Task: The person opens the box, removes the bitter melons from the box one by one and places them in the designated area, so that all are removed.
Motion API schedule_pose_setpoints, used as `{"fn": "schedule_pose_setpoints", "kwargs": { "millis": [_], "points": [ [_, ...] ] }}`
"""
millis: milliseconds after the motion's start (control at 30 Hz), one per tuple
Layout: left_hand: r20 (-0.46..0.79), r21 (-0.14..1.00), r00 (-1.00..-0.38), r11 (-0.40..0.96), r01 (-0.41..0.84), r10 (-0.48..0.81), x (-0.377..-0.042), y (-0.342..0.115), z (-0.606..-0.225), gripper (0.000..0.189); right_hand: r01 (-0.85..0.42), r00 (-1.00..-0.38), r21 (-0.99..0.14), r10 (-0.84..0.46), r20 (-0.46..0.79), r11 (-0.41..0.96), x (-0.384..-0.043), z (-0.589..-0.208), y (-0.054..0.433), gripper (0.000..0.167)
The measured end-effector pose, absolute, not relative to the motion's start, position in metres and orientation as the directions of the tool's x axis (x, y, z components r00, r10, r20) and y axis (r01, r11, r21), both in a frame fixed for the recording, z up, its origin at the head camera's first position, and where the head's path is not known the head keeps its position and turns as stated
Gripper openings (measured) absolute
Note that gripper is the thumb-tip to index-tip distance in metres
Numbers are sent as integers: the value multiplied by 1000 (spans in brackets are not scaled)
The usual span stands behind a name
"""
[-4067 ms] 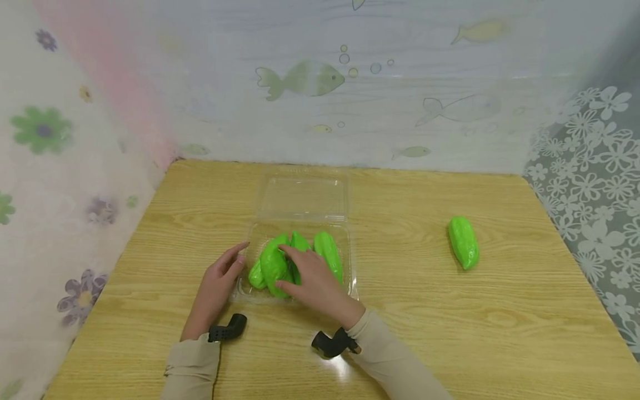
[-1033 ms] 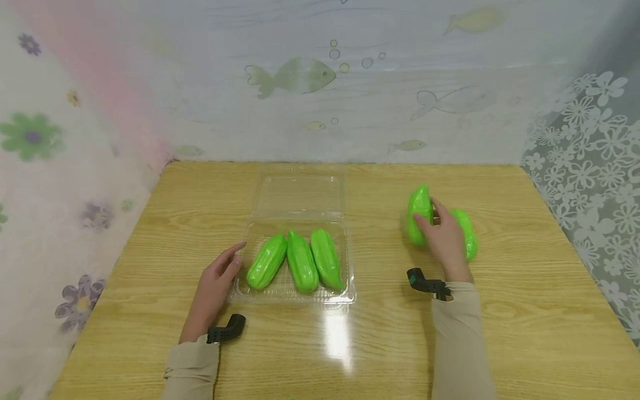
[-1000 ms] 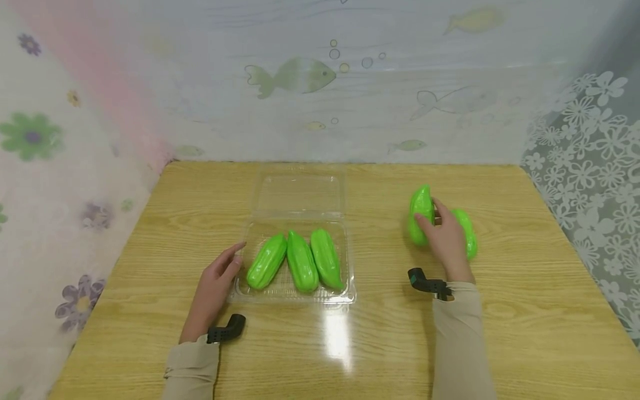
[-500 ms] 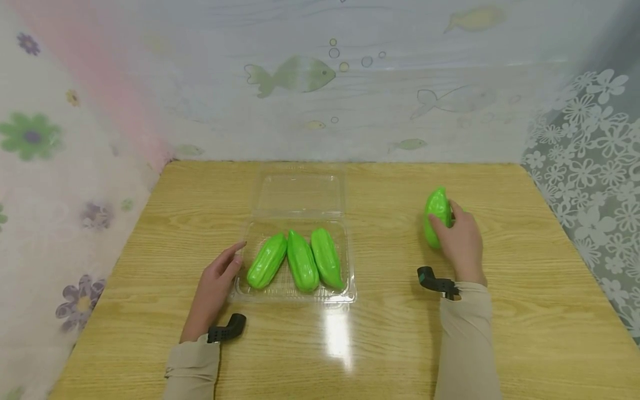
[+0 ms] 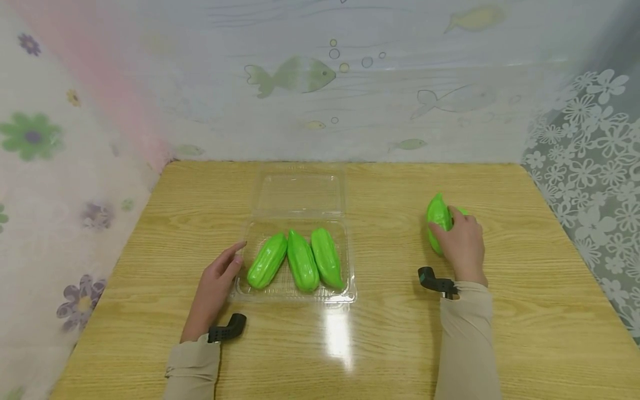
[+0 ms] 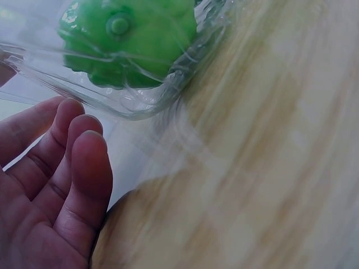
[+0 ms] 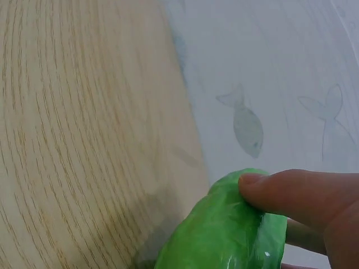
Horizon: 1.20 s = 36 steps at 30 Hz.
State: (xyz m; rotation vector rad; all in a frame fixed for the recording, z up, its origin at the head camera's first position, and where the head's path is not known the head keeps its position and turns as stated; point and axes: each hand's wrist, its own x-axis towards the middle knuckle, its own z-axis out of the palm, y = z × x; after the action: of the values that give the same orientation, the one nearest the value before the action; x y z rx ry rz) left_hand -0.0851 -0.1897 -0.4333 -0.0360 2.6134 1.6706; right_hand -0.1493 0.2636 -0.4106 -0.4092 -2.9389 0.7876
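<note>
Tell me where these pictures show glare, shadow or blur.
Head view: a bright white glare on the table, in front of the clear container; right wrist view: a soft shadow beside the held green piece; left wrist view: wood grain smeared, the left hand sharper.

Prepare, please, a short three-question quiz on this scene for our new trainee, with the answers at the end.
1. How many green vegetables lie inside the clear container?

2. True or false: the left hand is beside the container, while the right hand holds another green vegetable.

3. Where is the lid?
A) shut over the container
B) opened back toward the fish-print wall
C) detached and in the right hand

Key:
1. Three.
2. True.
3. B.
</note>
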Motion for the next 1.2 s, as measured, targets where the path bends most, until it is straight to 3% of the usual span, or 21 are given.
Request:
{"fn": "schedule_pose_setpoints", "kwargs": {
  "millis": [400, 667, 1200],
  "points": [
    [-44, 902, -999, 429, -39, 2, -91, -192, -435, 43, 279, -954, -485, 298, -38, 829, -152, -411, 260, 67],
    [-49, 909, -999, 415, -39, 14, -108, -206, -464, 40, 276, -949, -527, 315, -16, 804, -155, -413, 259, 64],
    [-47, 913, -999, 407, -32, 26, -107, -196, -441, 43, 225, -914, -656, 389, 114, 721, -159, -409, 255, 47]
  ]
}}
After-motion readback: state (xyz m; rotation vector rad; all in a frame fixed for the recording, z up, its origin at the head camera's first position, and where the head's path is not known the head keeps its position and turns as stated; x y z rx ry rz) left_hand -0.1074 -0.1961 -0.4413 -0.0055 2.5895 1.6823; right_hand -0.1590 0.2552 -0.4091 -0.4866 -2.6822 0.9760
